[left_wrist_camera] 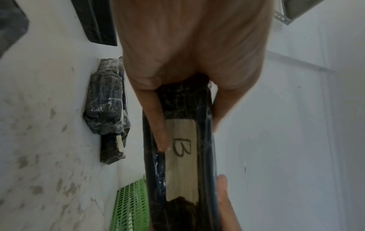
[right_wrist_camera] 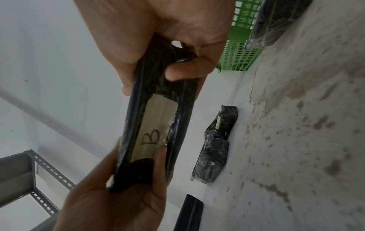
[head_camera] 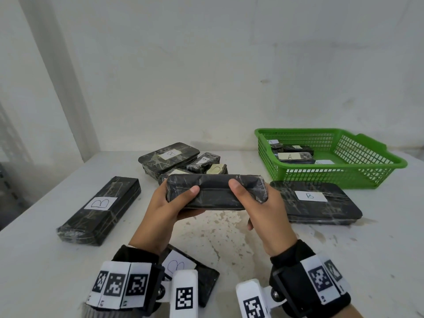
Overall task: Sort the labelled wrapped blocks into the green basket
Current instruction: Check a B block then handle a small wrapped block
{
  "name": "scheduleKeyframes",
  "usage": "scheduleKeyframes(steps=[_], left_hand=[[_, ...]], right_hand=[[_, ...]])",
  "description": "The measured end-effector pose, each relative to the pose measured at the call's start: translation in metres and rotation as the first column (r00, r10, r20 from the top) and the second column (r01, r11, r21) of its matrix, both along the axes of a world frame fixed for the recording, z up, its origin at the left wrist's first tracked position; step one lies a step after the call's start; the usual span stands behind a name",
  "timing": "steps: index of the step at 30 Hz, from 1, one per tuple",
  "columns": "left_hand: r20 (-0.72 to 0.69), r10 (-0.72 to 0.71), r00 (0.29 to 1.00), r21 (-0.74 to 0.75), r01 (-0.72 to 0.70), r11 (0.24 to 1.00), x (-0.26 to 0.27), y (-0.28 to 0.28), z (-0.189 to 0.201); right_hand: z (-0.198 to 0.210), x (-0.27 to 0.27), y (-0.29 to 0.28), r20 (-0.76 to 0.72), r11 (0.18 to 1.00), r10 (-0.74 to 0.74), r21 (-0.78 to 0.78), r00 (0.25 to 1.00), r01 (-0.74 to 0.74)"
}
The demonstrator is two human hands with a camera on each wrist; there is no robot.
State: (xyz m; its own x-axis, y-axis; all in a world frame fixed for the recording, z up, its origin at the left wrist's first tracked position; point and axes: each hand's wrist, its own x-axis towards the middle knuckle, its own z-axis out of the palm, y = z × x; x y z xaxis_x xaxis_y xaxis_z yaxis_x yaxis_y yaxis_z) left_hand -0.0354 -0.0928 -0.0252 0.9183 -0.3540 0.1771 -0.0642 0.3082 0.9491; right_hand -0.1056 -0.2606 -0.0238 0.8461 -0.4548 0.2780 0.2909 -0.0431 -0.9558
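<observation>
I hold a black wrapped block (head_camera: 215, 191) above the table's middle, tilted up on its long edge. My left hand (head_camera: 169, 203) grips its left end and my right hand (head_camera: 257, 200) grips its right end, thumbs on the near face. Both wrist views show a white label marked B (left_wrist_camera: 181, 150) (right_wrist_camera: 152, 136) on the block's far face. The green basket (head_camera: 344, 177) stands at the back right with several wrapped blocks, one labelled A (head_camera: 293, 157).
Wrapped blocks labelled B lie on the table: a long one (head_camera: 101, 210) at left, a flat one (head_camera: 319, 203) at right before the basket, one (head_camera: 197, 271) under my wrists. A cluster of blocks (head_camera: 181, 161) sits behind. A wall stands at the back.
</observation>
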Motion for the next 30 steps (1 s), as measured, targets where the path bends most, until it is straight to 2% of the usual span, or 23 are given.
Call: scheduleKeyframes(steps=[4,10,17,21,25,28,30], left_hand=[[-0.009,-0.009,1.000,-0.054,0.008,0.998,0.000,-0.003,-0.002],[0.018,0.035,0.999,-0.107,-0.033,0.994,0.005,0.001,-0.003],[0.018,0.061,0.998,-0.149,-0.058,0.987,0.005,0.001,0.000],[-0.047,0.078,0.996,-0.161,-0.085,0.983,0.004,0.002,0.005],[-0.086,0.023,0.996,-0.153,-0.036,0.988,0.005,0.004,0.007],[-0.044,0.047,0.998,-0.192,-0.055,0.980,0.007,0.006,0.006],[-0.003,0.082,0.997,-0.206,-0.081,0.975,0.007,0.008,0.006]], right_hand=[[-0.002,0.001,-0.001,0.034,1.000,0.006,0.009,0.999,-0.006],[0.002,-0.002,0.002,-0.035,0.997,0.075,0.023,0.997,-0.074],[-0.003,0.002,0.002,0.073,0.993,0.098,0.063,0.993,-0.102],[0.000,-0.002,0.000,0.141,0.996,0.076,-0.052,0.987,-0.069],[0.000,-0.001,-0.003,0.114,0.980,0.058,-0.198,0.992,-0.035],[-0.001,0.000,-0.006,0.083,0.972,0.168,-0.183,0.982,-0.151],[0.002,0.000,-0.006,0.090,0.968,0.249,-0.046,0.964,-0.246]])
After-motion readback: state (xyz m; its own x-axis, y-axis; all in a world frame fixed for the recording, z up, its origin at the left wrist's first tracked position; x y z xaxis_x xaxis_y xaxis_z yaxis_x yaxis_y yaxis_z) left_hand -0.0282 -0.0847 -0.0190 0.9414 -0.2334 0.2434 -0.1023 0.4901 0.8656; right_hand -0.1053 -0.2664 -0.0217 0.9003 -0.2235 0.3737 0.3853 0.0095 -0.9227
